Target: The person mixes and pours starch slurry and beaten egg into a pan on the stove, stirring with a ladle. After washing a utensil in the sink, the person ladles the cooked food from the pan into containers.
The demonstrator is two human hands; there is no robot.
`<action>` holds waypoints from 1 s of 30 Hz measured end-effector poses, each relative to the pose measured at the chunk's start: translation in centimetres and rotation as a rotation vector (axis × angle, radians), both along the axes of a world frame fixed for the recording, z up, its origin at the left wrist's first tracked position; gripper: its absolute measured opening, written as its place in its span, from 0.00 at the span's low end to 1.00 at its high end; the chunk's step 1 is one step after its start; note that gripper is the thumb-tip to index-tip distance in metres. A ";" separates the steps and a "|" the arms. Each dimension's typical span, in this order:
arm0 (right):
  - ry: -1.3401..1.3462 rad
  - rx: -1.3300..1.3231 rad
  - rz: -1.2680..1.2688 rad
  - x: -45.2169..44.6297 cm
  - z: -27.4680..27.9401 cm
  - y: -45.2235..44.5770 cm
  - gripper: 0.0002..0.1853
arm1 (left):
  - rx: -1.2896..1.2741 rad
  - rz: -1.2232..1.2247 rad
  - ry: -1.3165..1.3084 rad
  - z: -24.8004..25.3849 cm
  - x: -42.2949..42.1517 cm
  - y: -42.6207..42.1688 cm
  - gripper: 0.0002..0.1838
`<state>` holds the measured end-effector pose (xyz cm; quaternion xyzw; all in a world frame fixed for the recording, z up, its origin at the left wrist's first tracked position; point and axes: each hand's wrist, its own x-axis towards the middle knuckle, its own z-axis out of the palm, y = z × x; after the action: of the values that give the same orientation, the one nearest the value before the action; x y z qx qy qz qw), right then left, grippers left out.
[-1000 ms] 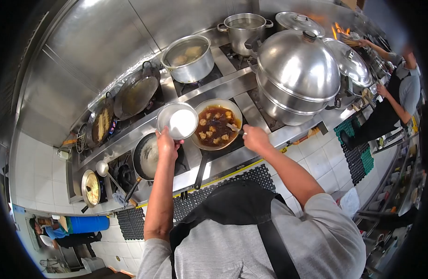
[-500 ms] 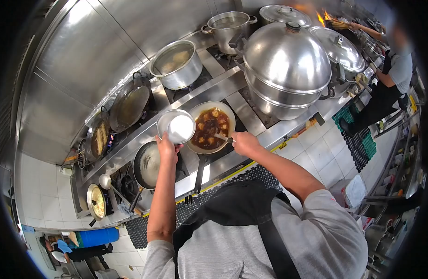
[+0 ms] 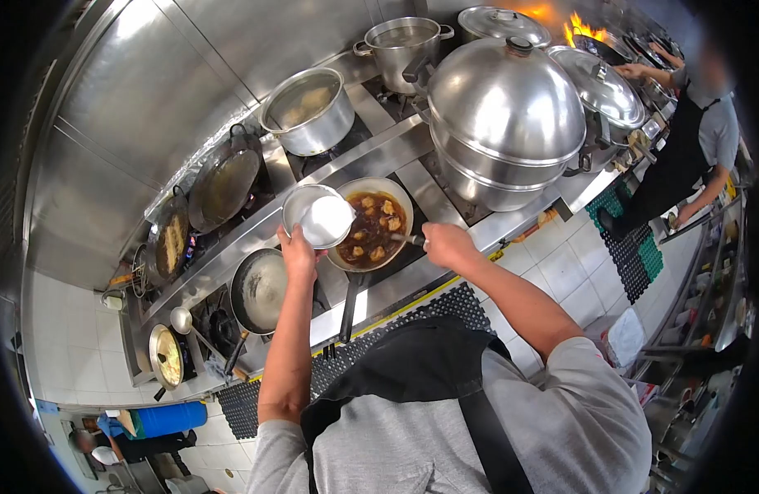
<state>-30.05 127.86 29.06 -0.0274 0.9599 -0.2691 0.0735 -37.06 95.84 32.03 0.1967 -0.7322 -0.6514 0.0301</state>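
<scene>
While the left hand point(image 3: 301, 257) grips a round silver metal bowl point(image 3: 294, 212), tilting could spill its white contents point(image 3: 330, 219); the right hand point(image 3: 448, 247) grasps a dark-handled utensil point(image 3: 415, 240).

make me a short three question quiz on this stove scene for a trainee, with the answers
1. True or false: the left hand holds the metal bowl.
2. What sits in the brown sauce in the pan?
a) noodles
b) browned chunks
c) a whole fish
3. Fill in: the dark-handled utensil is held in the ____.

Key:
1. True
2. b
3. right hand
</scene>
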 end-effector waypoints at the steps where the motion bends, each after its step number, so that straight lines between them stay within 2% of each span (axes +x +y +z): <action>1: 0.040 0.027 -0.024 -0.5 -0.6 0.1 0.11 | -0.006 -0.016 0.007 -0.2 -0.1 0.0 0.34; 4: 0.071 -0.057 -0.054 -0.7 -1.7 -1.9 0.10 | 0.022 0.045 0.080 -0.8 0.0 0.5 0.24; 8: 0.084 -0.067 0.114 0.3 -2.2 -2.1 0.13 | -0.004 0.049 0.062 -0.8 0.4 0.0 0.24; 11: -0.031 0.018 0.052 0.5 2.1 -0.4 0.12 | -0.018 0.059 0.046 -0.3 0.9 -0.4 0.26; 15: 0.076 -0.053 -0.031 -1.0 -1.3 -2.1 0.09 | -0.023 0.054 0.015 0.2 1.0 -0.8 0.28; 19: 0.001 -0.054 0.061 0.3 -0.7 -3.2 0.10 | -0.032 0.057 0.015 0.5 1.1 -1.1 0.26; 22: -0.042 0.003 0.029 0.3 1.1 -1.2 0.10 | -0.034 0.054 0.031 0.7 1.3 -1.0 0.26; 25: 0.063 -0.029 -0.048 -0.7 -0.8 -1.5 0.10 | -0.023 0.047 0.005 0.8 1.3 -0.8 0.26; 28: 0.067 -0.061 -0.005 -0.1 -1.4 -3.5 0.09 | 0.014 0.074 0.008 0.7 1.3 -0.4 0.24; 30: 0.012 -0.042 0.039 0.7 -0.5 -2.9 0.09 | 0.171 0.121 -0.077 0.8 1.3 -0.2 0.21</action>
<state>-29.37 124.93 28.60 -0.0493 0.9538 -0.2875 0.0723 -35.76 95.61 32.86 0.2673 -0.6613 -0.7004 0.0245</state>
